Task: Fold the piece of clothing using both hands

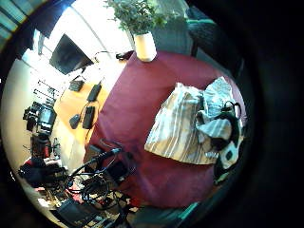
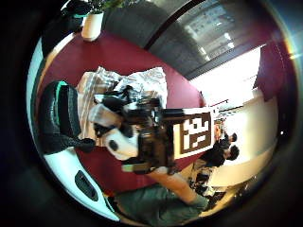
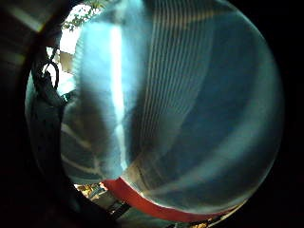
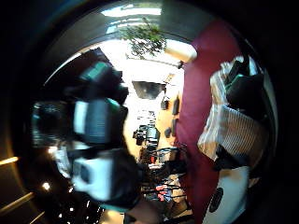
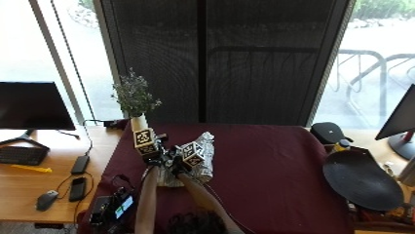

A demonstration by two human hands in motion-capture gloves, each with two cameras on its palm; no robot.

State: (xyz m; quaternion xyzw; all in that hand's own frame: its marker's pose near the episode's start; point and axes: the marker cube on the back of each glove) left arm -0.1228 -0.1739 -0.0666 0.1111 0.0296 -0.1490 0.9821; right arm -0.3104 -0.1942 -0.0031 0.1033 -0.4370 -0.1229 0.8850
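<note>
The person's two forearms reach up over the near edge of the dark red tablecloth [image 5: 272, 161]. Just beyond them lies the striped piece of clothing [image 5: 202, 161], a crumpled heap toward the table's left side, its long axis running away from the person toward the window. The right hand [image 5: 185, 163] rests on it, fabric filling its palm view; the left hand [image 5: 152, 155] hovers beside. Whether either hand's fingers are curled or straight cannot be told. A potted plant [image 5: 135, 105] stands at the table's far left corner

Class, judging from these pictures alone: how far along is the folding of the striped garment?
Done: the striped garment lies bunched into a compact, uneven bundle on the maroon table. In hand: the right hand rests on its edge; the left hand hovers above. Left: flattening and squaring the folds.
</note>
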